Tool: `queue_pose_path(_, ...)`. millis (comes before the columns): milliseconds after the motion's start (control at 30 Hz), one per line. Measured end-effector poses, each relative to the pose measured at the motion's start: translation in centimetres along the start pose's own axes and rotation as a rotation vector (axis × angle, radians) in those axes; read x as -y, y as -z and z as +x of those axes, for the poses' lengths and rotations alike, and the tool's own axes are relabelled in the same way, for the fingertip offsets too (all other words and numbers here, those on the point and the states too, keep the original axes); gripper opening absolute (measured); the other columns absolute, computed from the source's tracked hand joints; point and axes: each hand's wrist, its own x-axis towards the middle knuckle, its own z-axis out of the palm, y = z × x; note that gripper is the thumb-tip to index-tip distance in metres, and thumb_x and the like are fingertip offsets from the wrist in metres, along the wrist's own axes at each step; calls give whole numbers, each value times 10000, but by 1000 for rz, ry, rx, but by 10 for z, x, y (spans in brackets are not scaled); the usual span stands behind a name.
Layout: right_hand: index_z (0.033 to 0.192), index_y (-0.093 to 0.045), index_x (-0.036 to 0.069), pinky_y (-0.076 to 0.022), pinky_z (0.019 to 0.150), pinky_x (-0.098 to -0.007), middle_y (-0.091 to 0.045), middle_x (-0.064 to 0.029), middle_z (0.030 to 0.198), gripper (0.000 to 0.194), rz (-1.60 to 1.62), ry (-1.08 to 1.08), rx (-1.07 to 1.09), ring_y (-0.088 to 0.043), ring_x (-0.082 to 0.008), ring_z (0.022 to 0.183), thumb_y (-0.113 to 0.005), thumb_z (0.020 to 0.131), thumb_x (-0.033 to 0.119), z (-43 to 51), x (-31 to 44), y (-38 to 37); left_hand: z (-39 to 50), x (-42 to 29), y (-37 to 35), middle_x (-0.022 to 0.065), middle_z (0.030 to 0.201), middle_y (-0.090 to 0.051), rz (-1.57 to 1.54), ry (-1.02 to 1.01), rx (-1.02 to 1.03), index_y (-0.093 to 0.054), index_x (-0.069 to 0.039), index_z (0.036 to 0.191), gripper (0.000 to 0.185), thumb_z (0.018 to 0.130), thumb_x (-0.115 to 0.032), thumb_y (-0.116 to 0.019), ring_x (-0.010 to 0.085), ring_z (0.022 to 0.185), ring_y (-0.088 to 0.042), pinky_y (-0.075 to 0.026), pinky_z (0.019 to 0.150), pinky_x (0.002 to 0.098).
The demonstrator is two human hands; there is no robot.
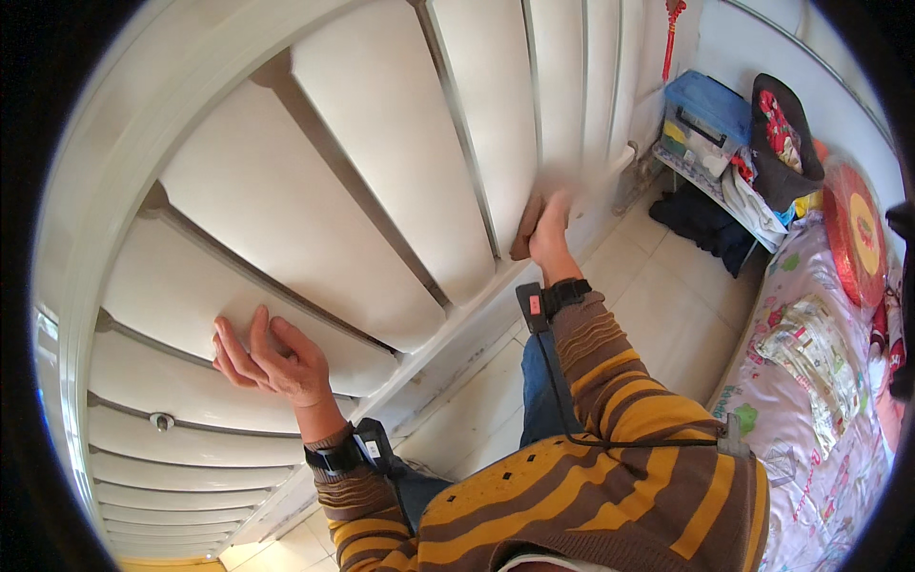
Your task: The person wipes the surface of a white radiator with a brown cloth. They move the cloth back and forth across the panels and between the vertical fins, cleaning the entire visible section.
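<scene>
A large white radiator (364, 179) with wide vertical panels and dark gaps stands before me. My right hand (552, 230) is at the panels' lower end on the right, holding a brown cloth (527, 229) against the surface. The fingertips of that hand are blurred. My left hand (275, 357) is over a panel on the left with loosely bent, parted fingers and nothing in it. Whether its fingertips touch the panel I cannot tell. A small metal fitting (162, 422) sticks out of a gap at the lower left.
A bed (779, 429) with a floral cover runs along the right. Behind it, a low rack (704, 175) bears a blue-lidded plastic box (708, 107) and a dark hat (775, 182). Dark cloth (704, 225) lies beneath. A round red package (854, 229) leans by the wall above the tiled floor (665, 286).
</scene>
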Motion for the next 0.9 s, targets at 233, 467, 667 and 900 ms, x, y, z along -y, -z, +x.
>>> queue_pose_path(233, 1431, -211, -92, -197, 1122, -354, -272, -214, 1466, 858, -474, 300, 151, -254, -289, 1361, -625, 896, 436, -46, -24, 4, 0, 0, 0, 146, 1348, -505, -29, 10, -50, -662, -115, 1079, 189, 909, -156, -587, 302, 1261, -412, -280, 1080, 445)
queue_pose_path(467, 1402, -396, 37, -353, 1065, -371, -443, -124, 1411, 560, -71, -491, 834, -460, -250, 1262, -396, 1010, 437, -150, 62, 6, 1, -11, 31, 162, 1388, -463, -324, 71, 94, -644, -84, 1114, 314, 815, -168, -689, 326, 1279, -387, -252, 1075, 485)
queue_pose_path(667, 1393, -390, 55, -434, 995, -376, -525, -95, 1319, 615, -159, -764, 1141, -523, -210, 1183, -363, 995, 523, -213, 137, -45, -15, -65, 59, 194, 1375, -453, -1049, 25, 691, -379, -21, 1407, 987, 654, -467, -835, 297, 1263, -439, -347, 1053, 423)
queue_pose_path(900, 1145, -557, -63, -458, 798, -293, -616, -99, 992, 633, -728, -315, 1337, -567, -151, 927, -393, 990, 528, -226, 160, -61, -46, -36, 73, 56, 1030, -643, -1540, 773, 1412, -528, 6, 1278, 555, 817, -198, -762, 143, 965, -597, -486, 877, 308)
